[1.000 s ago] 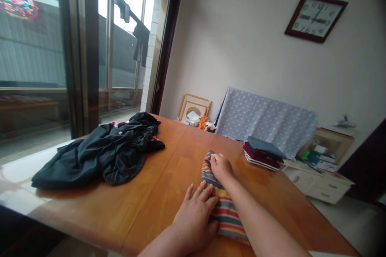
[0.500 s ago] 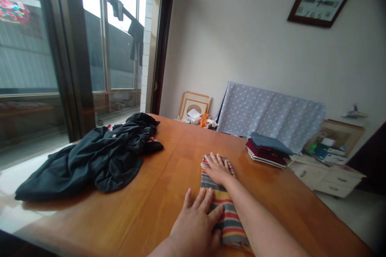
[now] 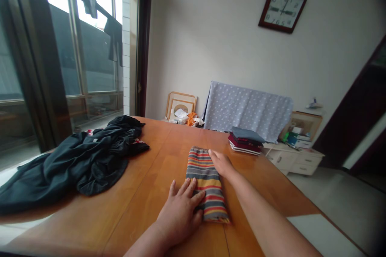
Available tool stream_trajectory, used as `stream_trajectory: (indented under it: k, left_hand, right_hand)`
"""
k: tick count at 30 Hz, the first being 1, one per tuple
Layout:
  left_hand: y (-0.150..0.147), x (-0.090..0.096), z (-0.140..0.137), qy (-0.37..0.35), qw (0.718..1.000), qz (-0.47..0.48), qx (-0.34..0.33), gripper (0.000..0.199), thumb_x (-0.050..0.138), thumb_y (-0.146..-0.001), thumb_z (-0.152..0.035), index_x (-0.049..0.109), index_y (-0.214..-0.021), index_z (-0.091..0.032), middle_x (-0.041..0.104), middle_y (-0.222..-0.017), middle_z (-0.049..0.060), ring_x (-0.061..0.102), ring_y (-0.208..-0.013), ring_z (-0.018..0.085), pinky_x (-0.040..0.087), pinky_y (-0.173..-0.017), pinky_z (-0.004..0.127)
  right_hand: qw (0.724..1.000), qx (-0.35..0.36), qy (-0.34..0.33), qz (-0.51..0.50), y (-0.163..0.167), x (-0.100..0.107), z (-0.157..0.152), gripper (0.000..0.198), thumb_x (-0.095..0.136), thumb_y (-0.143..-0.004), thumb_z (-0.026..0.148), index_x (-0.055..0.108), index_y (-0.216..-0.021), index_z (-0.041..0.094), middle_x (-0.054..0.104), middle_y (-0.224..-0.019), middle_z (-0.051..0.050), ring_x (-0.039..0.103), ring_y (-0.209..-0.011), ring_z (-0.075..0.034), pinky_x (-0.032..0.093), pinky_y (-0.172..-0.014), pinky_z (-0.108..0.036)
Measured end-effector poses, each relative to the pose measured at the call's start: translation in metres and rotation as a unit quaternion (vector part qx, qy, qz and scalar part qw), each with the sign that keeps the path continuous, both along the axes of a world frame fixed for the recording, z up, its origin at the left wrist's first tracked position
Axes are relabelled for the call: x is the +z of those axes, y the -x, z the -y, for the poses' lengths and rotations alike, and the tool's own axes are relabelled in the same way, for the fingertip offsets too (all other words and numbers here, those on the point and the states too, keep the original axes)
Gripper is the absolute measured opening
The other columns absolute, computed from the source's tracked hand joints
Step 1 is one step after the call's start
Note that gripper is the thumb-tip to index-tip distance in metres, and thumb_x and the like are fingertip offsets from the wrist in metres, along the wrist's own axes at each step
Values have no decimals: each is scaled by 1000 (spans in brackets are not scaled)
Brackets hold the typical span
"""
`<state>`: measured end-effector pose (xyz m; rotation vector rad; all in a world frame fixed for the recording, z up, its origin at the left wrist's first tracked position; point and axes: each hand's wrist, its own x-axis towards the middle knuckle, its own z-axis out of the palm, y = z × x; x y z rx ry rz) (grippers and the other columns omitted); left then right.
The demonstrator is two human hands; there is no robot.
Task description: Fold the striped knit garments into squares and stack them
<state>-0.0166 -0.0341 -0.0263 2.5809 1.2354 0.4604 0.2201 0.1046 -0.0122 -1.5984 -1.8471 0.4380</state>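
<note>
A folded striped cloth garment (image 3: pixel 208 184) in grey, red and yellow lies flat on the wooden table, its long side pointing away from me. My left hand (image 3: pixel 183 209) rests palm down over its near left edge, fingers spread. At the far right corner, my right hand (image 3: pixel 223 164) is closed on the cloth's edge, the thumb side showing and the other fingers mostly hidden.
A crumpled black garment (image 3: pixel 90 156) covers the table's left part. A stack of folded clothes (image 3: pixel 245 140) stands at the far right edge. Beyond it are a white cabinet (image 3: pixel 297 160) and a polka-dotted grey cover (image 3: pixel 247 106). A glass door (image 3: pixel 39 68) is at the left.
My right hand has gone from lying flat on the cloth's far end to its right edge. My left hand stays spread on the near part. The view has turned right.
</note>
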Motion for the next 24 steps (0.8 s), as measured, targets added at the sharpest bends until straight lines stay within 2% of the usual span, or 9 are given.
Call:
stream_trajectory:
  k: [5, 7, 9, 13, 16, 19, 22, 24]
  left_hand:
    - [-1, -6, -2, -13, 1000, -6, 1, 56, 52, -92, -38, 46, -148, -41, 29, -164, 8, 20, -152, 37, 6, -115, 73]
    - [-2, -6, -2, -18, 1000, -13, 0, 56, 52, -92, -38, 46, -148, -41, 28, -165, 8, 21, -152, 35, 6, -116, 71]
    - [-3, -6, -2, -18, 1000, -21, 1, 55, 52, -92, -38, 47, -147, -41, 28, -165, 8, 22, -152, 34, 5, -116, 71]
    - [-4, -6, -4, -14, 999, -31, 5, 55, 50, -93, -41, 46, -148, -40, 28, -165, 9, 22, -151, 35, 4, -115, 72]
    - [-5, -5, -4, -6, 999, -35, 8, 54, 49, -94, -42, 47, -148, -39, 27, -165, 8, 21, -152, 35, 3, -115, 72]
    - [-5, -5, -4, 3, 1000, -23, 9, 56, 52, -93, -39, 47, -148, -39, 28, -165, 6, 19, -153, 34, 5, -117, 68]
    - [-4, -7, -7, 11, 999, 36, 10, 56, 52, -93, -43, 48, -148, -36, 31, -164, 6, 20, -153, 31, 10, -120, 63]
    - [-2, -8, -9, 13, 993, 116, 20, 54, 49, -94, -47, 53, -145, -29, 36, -161, 7, 25, -151, 29, 17, -123, 55]
  right_hand:
    - [983, 16, 99, 151, 4, -35, 39, 72, 25, -100, 63, 30, -157, 20, 21, -165, -8, 11, -154, -27, 4, -122, -55]
    - [976, 27, 119, 182, 7, -42, 46, 72, 24, -100, 62, 21, -160, 21, 12, -167, -7, 4, -155, -25, -2, -121, -57]
    - [975, 33, 126, 182, 8, -41, 47, 72, 25, -101, 61, 19, -160, 21, 10, -167, -7, 2, -155, -25, -1, -121, -57]
    - [990, 0, 95, 104, -2, -31, 51, 67, 34, -100, 57, 33, -156, 20, 23, -165, -10, 14, -154, -27, 10, -122, -53]
    - [1000, -20, 21, 3, -17, -29, 67, 57, 36, -100, 52, 56, -142, 18, 49, -151, -12, 39, -144, -26, 28, -118, -44]
    - [996, -9, -28, -88, -31, -36, 99, 50, 41, -99, 53, 69, -125, 21, 70, -126, -10, 62, -121, -25, 44, -106, -38]
    - [987, -35, -60, -142, -37, -48, 135, 44, 46, -97, 52, 71, -118, 23, 74, -116, -8, 68, -108, -24, 50, -97, -36]
    - [983, -60, -80, -156, -37, -55, 156, 41, 47, -96, 50, 72, -114, 23, 75, -113, -8, 69, -105, -24, 51, -94, -35]
